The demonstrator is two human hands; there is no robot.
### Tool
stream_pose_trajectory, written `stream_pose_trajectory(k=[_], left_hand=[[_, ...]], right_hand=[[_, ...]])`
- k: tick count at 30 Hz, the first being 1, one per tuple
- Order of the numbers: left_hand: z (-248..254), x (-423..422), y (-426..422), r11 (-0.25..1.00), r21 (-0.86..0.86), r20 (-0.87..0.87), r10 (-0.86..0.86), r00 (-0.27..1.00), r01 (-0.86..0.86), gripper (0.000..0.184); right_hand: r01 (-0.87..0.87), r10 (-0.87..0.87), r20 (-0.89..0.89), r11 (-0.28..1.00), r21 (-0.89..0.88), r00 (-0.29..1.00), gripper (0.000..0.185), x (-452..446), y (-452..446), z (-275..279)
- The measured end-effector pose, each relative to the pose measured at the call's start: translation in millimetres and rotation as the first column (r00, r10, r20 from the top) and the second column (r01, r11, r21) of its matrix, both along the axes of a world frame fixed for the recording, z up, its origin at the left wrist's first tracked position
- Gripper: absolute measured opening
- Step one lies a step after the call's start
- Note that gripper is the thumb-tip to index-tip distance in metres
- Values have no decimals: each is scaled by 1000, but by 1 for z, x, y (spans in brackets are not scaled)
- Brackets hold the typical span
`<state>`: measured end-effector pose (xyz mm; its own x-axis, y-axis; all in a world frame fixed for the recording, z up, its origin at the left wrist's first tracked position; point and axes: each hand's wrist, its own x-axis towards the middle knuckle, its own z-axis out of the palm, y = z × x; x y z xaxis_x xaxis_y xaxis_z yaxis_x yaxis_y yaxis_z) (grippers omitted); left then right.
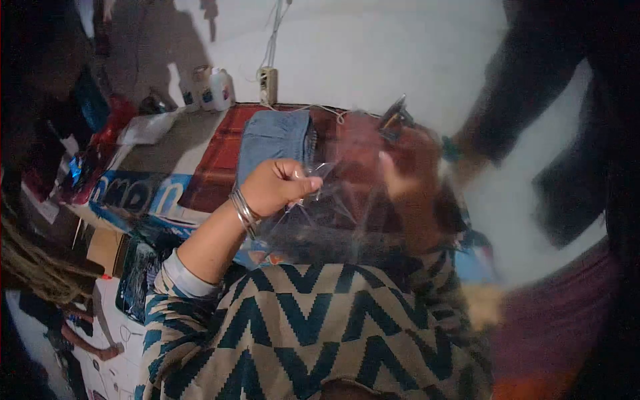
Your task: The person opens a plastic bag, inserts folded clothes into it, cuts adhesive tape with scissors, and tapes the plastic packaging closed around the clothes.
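My left hand [283, 183], with metal bangles at the wrist, pinches the edge of a clear plastic bag [333, 213]. The bag is see-through and hangs in creases in front of my patterned top. Smeared by motion, my right hand [403, 183] is at the bag's right side, seemingly behind or within the film; its grip does not show clearly. Just beyond my left hand lies a folded blue denim garment [273, 137] on a red checked cloth [223, 147]. A dark object [397, 120], its kind unclear, sits past my right hand.
White bottles [219, 90] stand at the back left by the wall. A power socket box [268, 85] with cords is against the wall. A printed blue sheet [137, 191] covers the front left. At lower left another person's arm [93, 347] shows.
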<state>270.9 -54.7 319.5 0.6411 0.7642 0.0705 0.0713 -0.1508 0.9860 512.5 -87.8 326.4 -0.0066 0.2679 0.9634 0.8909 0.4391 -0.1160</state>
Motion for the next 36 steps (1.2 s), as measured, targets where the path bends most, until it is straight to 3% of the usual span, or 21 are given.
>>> stream_pose_trajectory(k=[2, 3, 5, 6, 8, 10, 11, 12, 13, 14, 16, 18, 20, 21, 25, 28, 30, 31, 32, 34, 36], left_hand=[[-10, -1, 9, 938, 132, 92, 311, 946, -321, 23], [-9, 5, 9, 923, 44, 165, 370, 914, -381, 33], [4, 15, -2, 914, -27, 220, 400, 890, -404, 36], [11, 13, -5, 910, -96, 273, 413, 869, -403, 41], [4, -6, 12, 920, 5, 409, 356, 840, -392, 43], [24, -41, 10, 902, -393, 588, 396, 706, -179, 33], [33, -61, 10, 829, -492, 567, 538, 624, -267, 28], [26, -92, 16, 892, -420, 698, 434, 569, -165, 22], [52, -101, 3, 627, -492, 471, 775, 421, -604, 26], [21, -169, 41, 848, -378, 663, 529, 530, -372, 29], [61, -181, 32, 675, -433, 649, 693, 314, -597, 29], [68, -233, 55, 646, -228, 597, 683, 420, -728, 29], [91, -253, 76, 626, -198, 607, 683, 407, -755, 26], [108, -259, 84, 607, -179, 614, 684, 394, -774, 23], [166, -262, 106, 576, 71, 525, 673, 522, -814, 19], [210, -263, 122, 570, 303, 460, 614, 641, -764, 16], [234, -275, 139, 663, 633, -286, 680, 675, -400, 20], [238, -271, 142, 526, 812, -395, 814, 426, -253, 22], [240, -280, 164, 535, 807, -397, 805, 440, -250, 22], [250, -299, 217, 392, 829, -361, 920, -154, 399, 25], [268, -286, 224, 355, 823, -331, 934, -132, 444, 26]], right_hand=[[-362, 288, -327, 912, -192, 900, 27, -20, -12, -1], [-421, 388, -217, 896, -139, 896, 29, -37, -17, 8], [-728, 642, -361, 505, -464, 676, 34, -66, -9, 10], [-686, 645, -329, 436, -583, 690, 31, -84, -9, 17], [-691, 674, -238, 555, -463, 700, 24, -106, 11, 15], [-723, 715, -226, 527, -447, 661, 17, -116, 32, 17], [-753, 740, -250, 487, -442, 625, 11, -121, 46, 16], [-760, 751, -238, 485, -433, 615, 11, -123, 66, 11], [-768, 692, -341, 527, -363, 636, 13, -120, 91, 5], [-765, 628, -442, 572, -296, 640, 17, -119, 112, 9], [-742, 559, -497, 579, -340, 664, 16, -118, 149, 31], [-717, 476, -552, 577, -391, 685, 15, -141, 169, 55], [-378, 579, -111, 364, -851, 808, 17, -171, 180, 79], [-240, 712, 0, 236, -942, 702, 18, -185, 201, 84], [-645, 604, -390, 285, -709, 695, 16, -222, 260, 117], [-394, 651, -147, 251, -884, 745, 9, -221, 275, 152], [-521, 585, -233, 389, -760, 777, 11, -213, 272, 172], [-585, 415, -417, 489, -647, 808, 13, -209, 264, 189], [-452, 383, -293, 440, -776, 876, 15, -201, 264, 200], [-301, 355, -165, 374, -877, 920, 17, -179, 264, 217], [-582, 410, -426, 427, -691, 807, 18, -170, 256, 228]])
